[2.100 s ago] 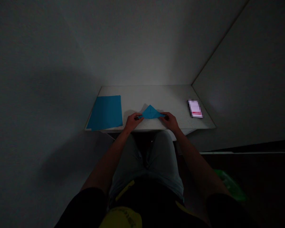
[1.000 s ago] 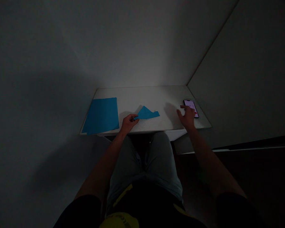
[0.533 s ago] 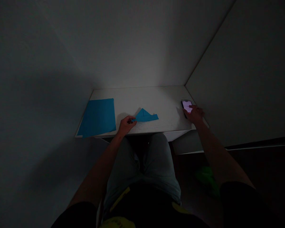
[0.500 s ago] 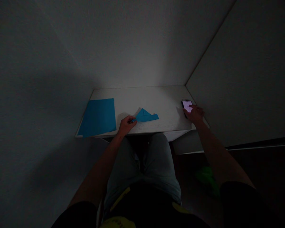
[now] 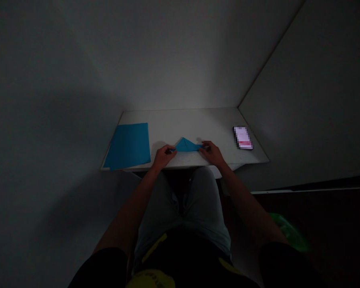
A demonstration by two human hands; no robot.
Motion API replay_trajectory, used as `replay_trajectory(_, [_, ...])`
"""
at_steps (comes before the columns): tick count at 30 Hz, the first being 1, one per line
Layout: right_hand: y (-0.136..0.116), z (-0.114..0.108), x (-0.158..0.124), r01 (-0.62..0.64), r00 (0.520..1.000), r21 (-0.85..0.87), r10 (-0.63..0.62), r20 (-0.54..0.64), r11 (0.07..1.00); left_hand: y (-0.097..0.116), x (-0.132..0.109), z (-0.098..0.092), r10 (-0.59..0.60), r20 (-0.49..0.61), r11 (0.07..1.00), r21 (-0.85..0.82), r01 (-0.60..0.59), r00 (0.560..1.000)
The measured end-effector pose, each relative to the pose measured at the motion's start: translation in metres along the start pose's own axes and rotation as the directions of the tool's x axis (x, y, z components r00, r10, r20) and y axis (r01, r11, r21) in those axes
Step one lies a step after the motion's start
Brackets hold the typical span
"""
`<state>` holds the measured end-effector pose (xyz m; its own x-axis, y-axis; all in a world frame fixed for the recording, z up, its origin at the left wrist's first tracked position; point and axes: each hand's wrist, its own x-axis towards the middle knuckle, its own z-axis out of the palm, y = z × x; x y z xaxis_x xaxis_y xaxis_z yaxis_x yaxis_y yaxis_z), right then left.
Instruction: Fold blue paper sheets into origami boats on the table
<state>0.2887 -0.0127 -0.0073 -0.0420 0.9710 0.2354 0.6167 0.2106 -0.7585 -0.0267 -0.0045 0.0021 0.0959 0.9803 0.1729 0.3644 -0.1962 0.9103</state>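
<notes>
A folded piece of blue paper (image 5: pixel 186 145), with a pointed peak in its middle and a narrow end on each side, is near the front of the white table (image 5: pixel 195 120). My left hand (image 5: pixel 164 155) pinches its left end. At the other end, my right hand (image 5: pixel 211 152) has its fingers closed on the right tip. The fingers cover both tips of the paper.
Blue paper (image 5: pixel 129 145) lies flat at the table's left end. Toward the right edge is a phone (image 5: pixel 243 138) with its screen lit. Walls rise behind and to the right of the table. Something green (image 5: pixel 289 232) is on the dark floor at the lower right.
My right hand has left the phone and moved left to grip the right end of the folded paper. My left hand keeps its hold. The view has shifted slightly.
</notes>
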Motion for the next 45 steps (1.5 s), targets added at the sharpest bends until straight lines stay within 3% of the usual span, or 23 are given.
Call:
replay_trajectory(4, [0.001, 0.002, 0.002, 0.018, 0.998, 0.055, -0.022, 0.062, 0.998, -0.003, 0.001, 0.0, 0.015, 0.025, 1.0, -0.011, -0.015, 1.0])
replay_trajectory(9, [0.005, 0.002, 0.001, 0.074, 0.997, -0.077, -0.073, 0.02, 0.994, -0.005, 0.003, -0.001, 0.01, 0.052, 1.0, -0.026, -0.009, 0.999])
replay_trajectory(16, [0.006, 0.002, 0.002, 0.122, 0.99, -0.141, -0.111, 0.083, 0.982, -0.004, 0.003, -0.003, 0.022, 0.089, 0.999, -0.03, -0.02, 0.996])
replay_trajectory(34, [-0.008, 0.007, -0.004, 0.091, 0.996, -0.279, -0.088, 0.022, 0.956, -0.006, 0.002, 0.002, 0.006, 0.028, 1.0, -0.027, -0.005, 1.0])
replay_trajectory(38, [-0.013, 0.012, -0.004, 0.042, 0.998, -0.32, -0.055, -0.033, 0.947, -0.004, 0.0, 0.004, 0.032, 0.005, 0.998, 0.047, -0.032, 0.999])
replay_trajectory(45, [-0.048, 0.027, 0.012, 0.09, 0.963, -0.081, -0.107, -0.248, 0.993, 0.011, -0.004, 0.005, 0.11, -0.082, 0.954, 0.287, -0.083, 0.991])
